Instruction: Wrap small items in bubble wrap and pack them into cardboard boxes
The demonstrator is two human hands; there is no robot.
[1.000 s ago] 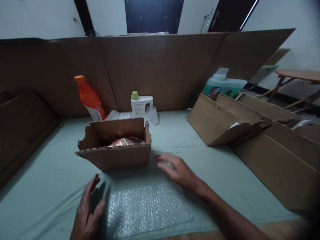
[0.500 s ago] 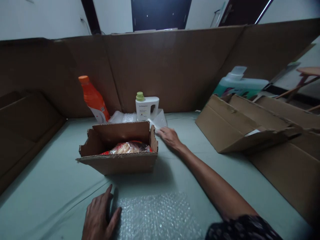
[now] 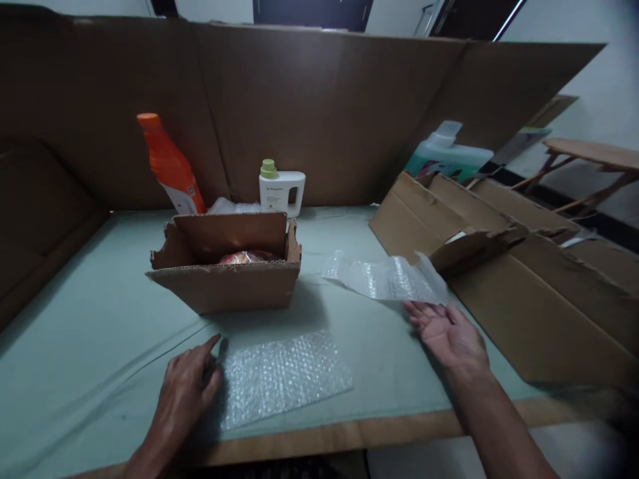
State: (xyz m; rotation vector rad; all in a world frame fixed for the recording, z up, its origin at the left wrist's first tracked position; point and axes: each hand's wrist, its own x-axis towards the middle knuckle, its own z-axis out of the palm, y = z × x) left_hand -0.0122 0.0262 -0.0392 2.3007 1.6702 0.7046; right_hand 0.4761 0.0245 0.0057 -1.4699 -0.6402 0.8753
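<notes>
A crumpled bubble-wrap strip (image 3: 382, 278) is seen near cardboard boxes (image 3: 539, 313), its edge at the upturned, half-open right hand (image 3: 449, 336); whether it is gripped cannot be told. Beside a flat bubble-wrap sheet (image 3: 287, 376), the left hand (image 3: 187, 379) is loosely curled, empty.

no lettering legible, white bottle (image 3: 277, 191) included

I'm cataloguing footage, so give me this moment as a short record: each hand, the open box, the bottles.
left hand: beside the left edge of the flat bubble wrap sheet
right hand: palm up, fingers at the near edge of a second bubble wrap piece; grip unclear
open box: left of centre, a shiny packet inside
bottles: orange bottle and white bottle beyond the open box; green bottle partly hidden by cardboard boxes
</notes>
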